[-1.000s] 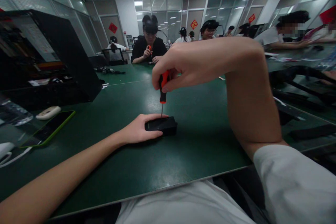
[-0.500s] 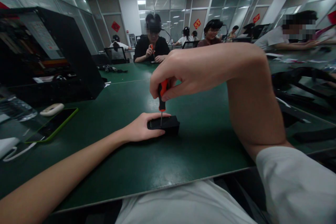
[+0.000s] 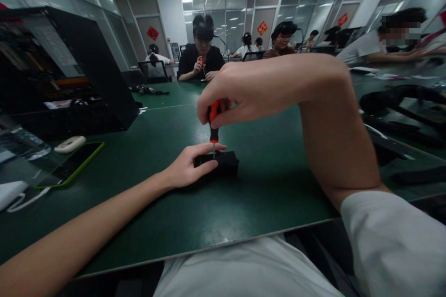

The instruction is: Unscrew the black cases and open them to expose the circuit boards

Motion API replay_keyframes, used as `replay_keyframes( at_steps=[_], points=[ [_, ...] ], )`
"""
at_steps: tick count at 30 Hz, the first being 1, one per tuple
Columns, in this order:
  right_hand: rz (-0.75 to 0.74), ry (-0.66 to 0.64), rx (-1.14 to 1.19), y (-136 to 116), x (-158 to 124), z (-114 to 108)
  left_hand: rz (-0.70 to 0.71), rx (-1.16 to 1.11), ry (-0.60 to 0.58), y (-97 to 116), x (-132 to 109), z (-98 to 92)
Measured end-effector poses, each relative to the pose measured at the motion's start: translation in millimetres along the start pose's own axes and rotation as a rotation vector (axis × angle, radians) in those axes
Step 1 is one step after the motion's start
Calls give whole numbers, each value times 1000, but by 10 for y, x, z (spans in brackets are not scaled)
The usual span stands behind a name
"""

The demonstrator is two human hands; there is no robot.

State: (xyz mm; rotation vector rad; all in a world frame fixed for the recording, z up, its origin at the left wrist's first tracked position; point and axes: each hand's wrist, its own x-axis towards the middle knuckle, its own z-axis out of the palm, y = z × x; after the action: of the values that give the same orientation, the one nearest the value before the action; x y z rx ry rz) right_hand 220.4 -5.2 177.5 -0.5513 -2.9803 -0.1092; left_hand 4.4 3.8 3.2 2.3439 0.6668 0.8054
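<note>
Currently on the green bench [image 3: 265, 195]: my right hand [image 3: 251, 93] is clenched above, my left hand [image 3: 190, 167] clasps the left end of a small black box [image 3: 226, 163] at bench centre; the right grips an orange screwdriver [image 3: 213, 123] upright, tip on the box.

Own hands: 2, i.e. left hand [image 3: 186, 169], right hand [image 3: 251, 90]. Screwdrivers: 2, i.e. orange screwdriver [image 3: 213, 132], second screwdriver [image 3: 200, 61] w/ person opp. Black box [image 3: 228, 162]: 1. Phone [image 3: 69, 165]: 1. White oval item [image 3: 69, 144]: 1. PC case [image 3: 104, 88]: 1. Red wall signs [image 3: 150, 33] [image 3: 262, 28] [image 3: 343, 19]: 3 fully seen.

The dark green table [image 3: 272, 185] carries a small black rectangular box [image 3: 228, 163], a green-cased smartphone [image 3: 69, 165], a white oval gadget [image 3: 69, 144] and a black computer case [image 3: 90, 69].
</note>
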Motion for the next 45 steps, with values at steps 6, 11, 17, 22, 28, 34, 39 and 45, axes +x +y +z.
replay_keyframes(
  at_steps=[6, 11, 17, 22, 28, 34, 39, 45],
  points=[
    [12, 29, 74, 4, -3, 10, 170, 2, 134, 96, 9, 113],
    [14, -20, -14, -4, 8, -6, 164, -37, 123, 115, 15, 120],
    [27, -5, -62, 8, 37, -2, 110, -85, 120, 131, 12, 115],
    [53, -6, -50, 35, 42, 9, 74, -109, 112, 151, 19, 109],
    [47, 18, -46, 59, 40, 24, 53, -117, 111, 147, 20, 117],
    [43, 8, -29, 63, 36, 17, 64, -125, 103, 145, 22, 118],
    [49, 13, 9, 65, 33, 13, 57, -123, 108, 156, 24, 119],
    [50, 6, 20, 52, 31, 10, 15, -134, 116, 156, 23, 119]
  ],
)
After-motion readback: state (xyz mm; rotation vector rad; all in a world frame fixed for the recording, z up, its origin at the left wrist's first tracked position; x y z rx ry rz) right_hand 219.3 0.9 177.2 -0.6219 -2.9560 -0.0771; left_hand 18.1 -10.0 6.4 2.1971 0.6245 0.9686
